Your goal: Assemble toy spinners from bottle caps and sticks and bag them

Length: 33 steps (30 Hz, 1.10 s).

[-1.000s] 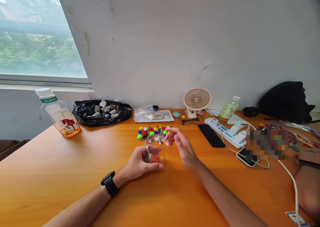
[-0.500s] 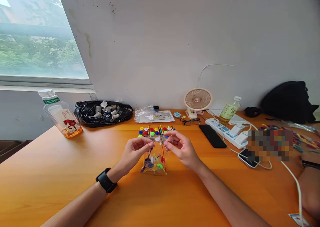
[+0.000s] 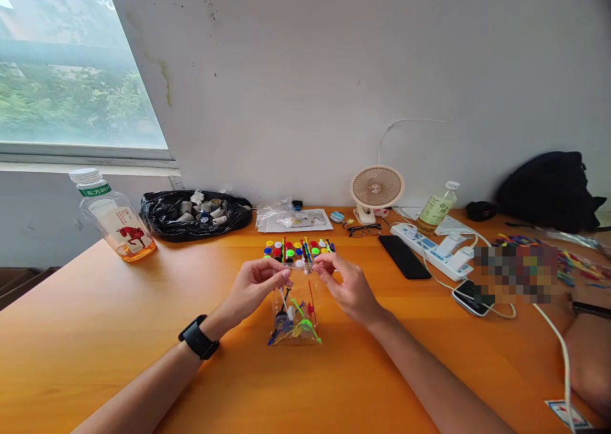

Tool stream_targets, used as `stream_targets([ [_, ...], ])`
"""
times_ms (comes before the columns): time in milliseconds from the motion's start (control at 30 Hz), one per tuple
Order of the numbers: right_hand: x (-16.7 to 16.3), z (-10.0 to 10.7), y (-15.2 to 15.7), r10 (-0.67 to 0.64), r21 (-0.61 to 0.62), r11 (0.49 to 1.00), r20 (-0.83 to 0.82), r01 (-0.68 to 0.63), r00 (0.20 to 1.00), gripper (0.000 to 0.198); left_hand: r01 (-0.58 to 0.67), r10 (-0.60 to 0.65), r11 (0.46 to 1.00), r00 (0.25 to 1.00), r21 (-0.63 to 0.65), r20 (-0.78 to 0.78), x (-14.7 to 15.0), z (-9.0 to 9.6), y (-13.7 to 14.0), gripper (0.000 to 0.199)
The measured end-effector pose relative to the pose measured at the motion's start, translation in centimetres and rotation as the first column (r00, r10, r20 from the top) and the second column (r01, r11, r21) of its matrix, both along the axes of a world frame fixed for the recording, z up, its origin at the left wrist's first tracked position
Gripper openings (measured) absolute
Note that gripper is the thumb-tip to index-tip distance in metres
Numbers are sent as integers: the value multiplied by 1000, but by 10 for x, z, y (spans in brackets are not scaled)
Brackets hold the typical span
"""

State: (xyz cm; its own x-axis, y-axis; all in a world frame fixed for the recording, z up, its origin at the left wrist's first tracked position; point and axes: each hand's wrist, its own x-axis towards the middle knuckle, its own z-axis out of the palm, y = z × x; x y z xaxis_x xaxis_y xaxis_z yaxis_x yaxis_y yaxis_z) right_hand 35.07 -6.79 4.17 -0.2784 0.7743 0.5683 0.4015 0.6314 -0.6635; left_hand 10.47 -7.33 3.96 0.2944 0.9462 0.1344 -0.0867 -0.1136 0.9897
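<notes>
A clear plastic bag [image 3: 298, 297] hangs between my hands at the middle of the table, its lower end near or on the wood; which, I cannot tell. Inside it lie small coloured plastic pieces [image 3: 300, 324], some stick-shaped and some round, in blue, white, green, red and yellow. My left hand [image 3: 260, 284] pinches the top left corner of the bag between thumb and fingers. At the top right corner my right hand [image 3: 346, 287] has a like pinch. Just behind the bag, rows of coloured round pieces [image 3: 274, 251] and sticks [image 3: 306, 249] lie on the table, partly hidden by my hands.
On the left stand a large tea bottle [image 3: 114, 221] and a black bag [image 3: 162, 221] of scraps. A fan [image 3: 377, 189], glasses [image 3: 364, 230], a phone [image 3: 405, 257], a power strip [image 3: 432, 252] and a second bottle [image 3: 438, 210] are behind and right. Another person's arm [image 3: 592, 345] rests at the right edge.
The bag has come slightly lower and toward me, and its top edge is stretched straighter between my hands. Both hands keep their pinch. The view has shifted a little.
</notes>
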Motion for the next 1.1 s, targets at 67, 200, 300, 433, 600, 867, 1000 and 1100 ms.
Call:
stream_targets([
  [67, 4, 1, 1, -14, 99, 995, 86, 6, 996, 17, 10, -10, 1000, 1000, -11, 6, 1, -1, -1, 37],
  [200, 9, 4, 1, -9, 160, 987, 172, -19, 985, 16, 37, -37, 999, 999, -11, -3, 1, -2, -2, 36],
  [300, 9, 3, 0, 51, 129, 989, 202, -79, 978, 25, 35, -35, 999, 999, 10, -29, 1, -3, -1, 38],
  [433, 6, 0, 0, 88, 116, 986, 239, -119, 967, 23, -2, 3, 999, 999, 37, -40, -1, -7, 3, 40],
  [600, 5, 2, 0, 105, 105, 986, 233, -133, 967, 24, -13, 13, 1000, 1000, 20, -26, -2, -12, 7, 43],
  [867, 3, 6, 4, 128, -26, 992, 38, -127, 991, 17, -54, 60, 995, 995, 80, -83, -1, -6, 5, 45],
  [1000, -1, -2, 8, 47, -181, 981, -138, -72, 989, 20, -72, 78, 993, 994, 89, -70, -1, -5, 6, 40],
  [1100, -6, -8, 8, 2, -371, 919, -335, -134, 942, 29, -43, 45, 998, 998, 49, -37, -2, -8, 6, 36],
])
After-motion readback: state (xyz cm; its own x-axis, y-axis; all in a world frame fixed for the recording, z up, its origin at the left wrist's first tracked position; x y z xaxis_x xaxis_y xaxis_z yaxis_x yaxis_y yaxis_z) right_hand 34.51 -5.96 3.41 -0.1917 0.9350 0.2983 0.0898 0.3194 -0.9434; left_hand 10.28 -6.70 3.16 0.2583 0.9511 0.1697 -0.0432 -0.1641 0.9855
